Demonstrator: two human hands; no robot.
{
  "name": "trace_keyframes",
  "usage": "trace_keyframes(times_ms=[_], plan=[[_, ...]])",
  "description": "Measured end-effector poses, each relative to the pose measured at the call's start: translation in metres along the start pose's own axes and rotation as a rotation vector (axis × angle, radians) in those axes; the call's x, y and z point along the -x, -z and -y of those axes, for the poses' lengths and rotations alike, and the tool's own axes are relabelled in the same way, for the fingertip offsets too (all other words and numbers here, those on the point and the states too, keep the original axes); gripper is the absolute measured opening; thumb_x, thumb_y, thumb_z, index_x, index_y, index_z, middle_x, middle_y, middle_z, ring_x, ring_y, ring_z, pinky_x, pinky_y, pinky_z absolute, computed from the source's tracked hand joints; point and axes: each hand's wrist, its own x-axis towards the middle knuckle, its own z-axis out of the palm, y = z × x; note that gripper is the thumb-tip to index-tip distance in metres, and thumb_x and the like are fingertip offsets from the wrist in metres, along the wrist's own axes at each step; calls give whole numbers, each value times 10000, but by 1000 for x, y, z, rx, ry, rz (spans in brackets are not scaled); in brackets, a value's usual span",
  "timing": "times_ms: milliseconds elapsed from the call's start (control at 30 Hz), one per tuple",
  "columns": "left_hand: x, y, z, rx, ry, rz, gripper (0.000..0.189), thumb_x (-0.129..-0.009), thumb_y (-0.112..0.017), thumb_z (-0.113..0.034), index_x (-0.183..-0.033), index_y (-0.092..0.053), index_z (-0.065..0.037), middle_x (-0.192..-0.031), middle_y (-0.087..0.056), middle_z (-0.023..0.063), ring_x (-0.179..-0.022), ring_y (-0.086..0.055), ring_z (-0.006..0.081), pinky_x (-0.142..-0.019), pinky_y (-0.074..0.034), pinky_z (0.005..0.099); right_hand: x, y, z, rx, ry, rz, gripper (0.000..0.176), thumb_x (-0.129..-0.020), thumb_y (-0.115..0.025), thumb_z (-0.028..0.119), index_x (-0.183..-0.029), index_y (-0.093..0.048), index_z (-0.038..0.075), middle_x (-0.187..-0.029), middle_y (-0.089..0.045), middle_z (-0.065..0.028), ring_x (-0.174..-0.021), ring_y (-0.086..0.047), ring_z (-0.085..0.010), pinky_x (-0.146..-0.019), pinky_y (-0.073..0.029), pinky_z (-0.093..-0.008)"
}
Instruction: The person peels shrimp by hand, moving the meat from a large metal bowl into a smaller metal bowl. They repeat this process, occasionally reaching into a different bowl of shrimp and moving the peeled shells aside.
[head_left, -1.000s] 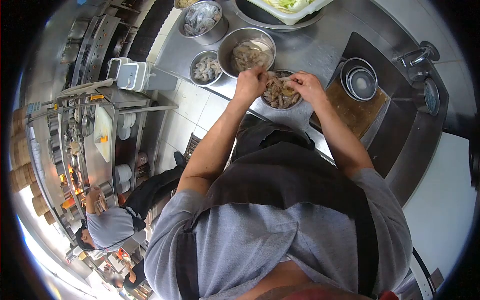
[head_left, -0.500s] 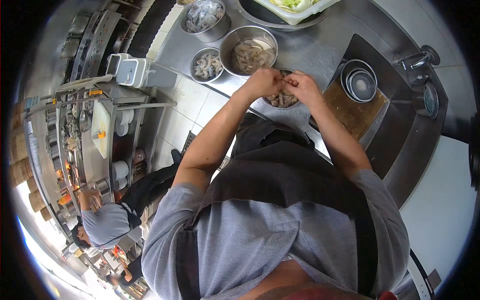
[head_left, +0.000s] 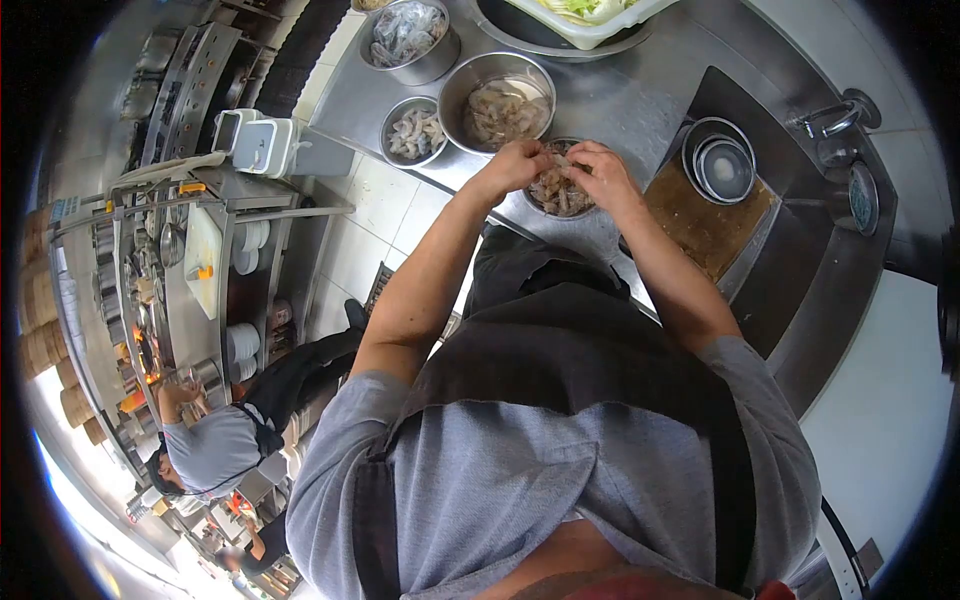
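Note:
My left hand [head_left: 514, 168] and my right hand [head_left: 607, 182] are close together over a small metal bowl [head_left: 529, 207] of brownish shrimp shells and heads [head_left: 562, 198]. Their fingers are pinched around a small shrimp [head_left: 560, 162], mostly hidden by the fingertips. Just beyond my left hand is a larger metal pot [head_left: 447, 104] with greyish raw shrimp [head_left: 502, 112] inside. Left of that pot, a metal bowl [head_left: 388, 148] contains pale shrimp pieces [head_left: 416, 134].
Behind these stands a metal pot [head_left: 425, 70] with a plastic bag in it. A white tray of leafy greens [head_left: 590, 38] rests over a large basin. To the right, nested bowls [head_left: 722, 170] sit on a brown board [head_left: 690, 225] by the faucet [head_left: 835, 120]. A co-worker [head_left: 215, 445] stands at left.
My fingertips have moved slightly apart, with my left hand shifting a little left. More of the bowl's contents now shows between my hands.

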Motion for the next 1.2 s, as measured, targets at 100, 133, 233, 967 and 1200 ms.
trace_keyframes(times_ms=[100, 133, 233, 967, 1200], plan=[[1, 0, 3, 111, 53, 18, 176, -875, -582, -176, -918, -642, -17, -732, -580, 34, -632, -501, 108, -546, -376, 245, -2, 0, -3, 93, 101, 11, 176, -769, -698, 134, -905, -696, 22, -917, -661, -105, -939, -610, -302, -839, -480, -379], [1, 1, 5, 175, 65, 39, 168, -872, -585, -175, -922, -644, -26, -731, -578, 29, -626, -494, 100, -533, -364, 238, -2, 1, -3, 93, 101, 12, 176, -769, -698, 134, -905, -696, 22, -917, -661, -105, -939, -610, -302, -839, -480, -379], [7, 13, 4, 268, 114, 45, 180, -869, -606, -192, -945, -650, -35, -737, -580, 23, -613, -485, 95, -514, -356, 236, 0, 5, -2, 183, 172, 4, 133, -777, -682, 118, -880, -697, 36, -903, -667, -94, -900, -612, -301, -820, -480, -384], [-2, -18, 7, -691, -420, -285, 291, -737, -608, -76, -1018, -684, -71, -844, -671, 202, -825, -658, 361, -754, -530, 429, 12, 16, -1, 46, -128, 10, 162, -797, -674, 163, -893, -694, 34, -898, -680, -141, -878, -633, -320, -790, -486, -373], [-45, -40, 29, -870, -389, -116, 364, -733, -621, -161, -1090, -651, -96, -853, -679, 188, -827, -663, 351, -759, -528, 433, 27, 21, 4, 90, -59, -15, 138, -820, -643, 129, -887, -676, 13, -930, -671, -142, -887, -628, -322, -801, -487, -381]])
